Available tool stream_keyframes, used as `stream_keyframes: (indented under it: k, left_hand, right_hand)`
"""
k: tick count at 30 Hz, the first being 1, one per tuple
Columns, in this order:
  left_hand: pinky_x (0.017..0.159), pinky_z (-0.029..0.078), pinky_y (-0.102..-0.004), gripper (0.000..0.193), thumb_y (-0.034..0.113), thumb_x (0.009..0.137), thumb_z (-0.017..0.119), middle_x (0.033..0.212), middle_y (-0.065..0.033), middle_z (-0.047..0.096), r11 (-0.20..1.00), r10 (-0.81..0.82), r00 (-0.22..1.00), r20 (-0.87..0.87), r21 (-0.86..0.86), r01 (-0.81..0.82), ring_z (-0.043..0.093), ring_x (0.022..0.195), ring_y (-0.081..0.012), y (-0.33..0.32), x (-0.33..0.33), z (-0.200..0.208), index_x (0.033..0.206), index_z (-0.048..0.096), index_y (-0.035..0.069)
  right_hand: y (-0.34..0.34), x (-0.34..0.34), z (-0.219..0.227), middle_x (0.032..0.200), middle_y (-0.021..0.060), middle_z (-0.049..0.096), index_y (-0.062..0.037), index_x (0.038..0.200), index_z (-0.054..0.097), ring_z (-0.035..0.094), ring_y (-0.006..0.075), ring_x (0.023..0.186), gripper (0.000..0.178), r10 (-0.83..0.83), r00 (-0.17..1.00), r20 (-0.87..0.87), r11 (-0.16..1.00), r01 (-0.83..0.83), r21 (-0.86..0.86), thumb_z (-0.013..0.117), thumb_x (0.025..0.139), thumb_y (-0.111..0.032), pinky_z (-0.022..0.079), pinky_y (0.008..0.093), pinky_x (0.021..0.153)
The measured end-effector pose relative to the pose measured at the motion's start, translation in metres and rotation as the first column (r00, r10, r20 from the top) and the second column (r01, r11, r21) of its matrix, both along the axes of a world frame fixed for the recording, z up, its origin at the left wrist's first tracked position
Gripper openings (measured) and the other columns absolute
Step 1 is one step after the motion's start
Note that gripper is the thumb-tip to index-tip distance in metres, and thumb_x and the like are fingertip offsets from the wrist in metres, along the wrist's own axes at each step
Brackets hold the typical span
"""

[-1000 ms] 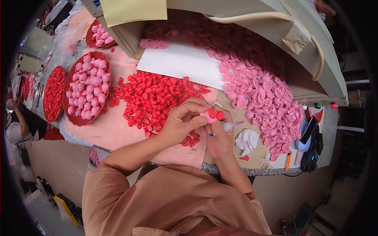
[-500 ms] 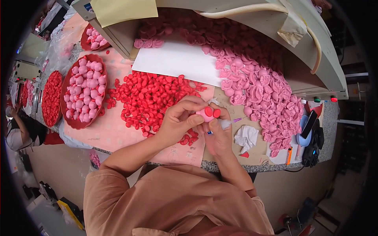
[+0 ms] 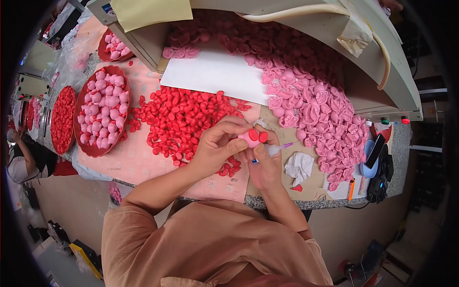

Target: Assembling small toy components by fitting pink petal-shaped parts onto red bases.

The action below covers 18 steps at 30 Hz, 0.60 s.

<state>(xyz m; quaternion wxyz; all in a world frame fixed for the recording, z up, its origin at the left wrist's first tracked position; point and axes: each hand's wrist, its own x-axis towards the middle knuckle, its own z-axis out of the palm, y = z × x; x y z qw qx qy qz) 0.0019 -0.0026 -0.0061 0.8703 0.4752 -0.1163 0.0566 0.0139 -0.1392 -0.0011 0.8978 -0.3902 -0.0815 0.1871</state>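
Left hand (image 3: 217, 148): your fingers pinch the small pink moulded piece with two red caps (image 3: 252, 137) above the table edge | Right hand (image 3: 264, 165): closed, bracing beneath | Advice: keep caps seated square, clear of the loose red cap pile (image 3: 184, 117)

held piece (image 3: 250, 138): pink, red caps | pile (image 3: 184, 117): red | heap (image 3: 311, 103): pink | sheet (image 3: 215, 74): white
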Motion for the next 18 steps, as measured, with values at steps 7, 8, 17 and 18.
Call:
stream_keyframes:
  k: [7, 8, 17, 18]
  left_hand:
    - [0.060, 0.053, -0.0233, 0.030, 0.003, 0.086, 0.058, 0.111, -0.0088, 0.048, 0.997, 0.077, 0.973, -0.220, 0.024, -0.073, 0.061, 0.078, -0.0159, -0.003, -0.002, 0.004, 0.115, 0.053, 0.003]
    - [0.068, 0.051, -0.0232, 0.031, 0.003, 0.085, 0.061, 0.111, -0.0080, 0.049, 0.990, 0.117, 0.968, -0.221, 0.107, -0.095, 0.058, 0.086, -0.0146, -0.003, -0.002, 0.005, 0.115, 0.055, 0.004]
    - [0.079, 0.047, -0.0235, 0.034, 0.005, 0.083, 0.064, 0.110, -0.0081, 0.053, 0.827, 0.264, 0.963, 0.060, 0.500, -0.258, 0.055, 0.097, -0.0131, 0.008, 0.007, 0.009, 0.115, 0.057, 0.005]
    - [0.076, 0.048, -0.0236, 0.033, 0.006, 0.083, 0.064, 0.111, -0.0087, 0.054, 0.678, 0.271, 0.938, 0.218, 0.648, -0.347, 0.056, 0.095, -0.0130, 0.008, 0.007, 0.009, 0.116, 0.056, 0.004]
  right_hand:
    - [0.007, 0.004, 0.006, 0.088, -0.0023, 0.053, -0.0091, 0.118, 0.051, 0.043, 0.0048, 0.062, 0.032, 0.110, 0.947, -0.302, 0.992, -0.085, 0.095, 0.057, 0.090, -0.025, 0.036, 0.0220, 0.054]
    - [0.009, 0.004, 0.008, 0.088, -0.0022, 0.054, -0.0080, 0.118, 0.050, 0.043, 0.0047, 0.061, 0.032, 0.116, 0.914, -0.388, 0.991, -0.082, 0.102, 0.056, 0.091, -0.025, 0.036, 0.0217, 0.054]
    - [0.007, 0.011, -0.003, 0.087, 0.0019, 0.055, -0.0050, 0.124, 0.045, 0.048, 0.0069, 0.066, 0.038, -0.097, 0.995, -0.023, 0.965, 0.089, -0.245, 0.056, 0.091, -0.021, 0.040, 0.0232, 0.056]
    - [0.007, 0.011, -0.003, 0.087, 0.0019, 0.055, -0.0050, 0.124, 0.045, 0.048, 0.0069, 0.066, 0.038, -0.101, 0.995, -0.021, 0.965, 0.093, -0.246, 0.056, 0.091, -0.021, 0.040, 0.0232, 0.056]
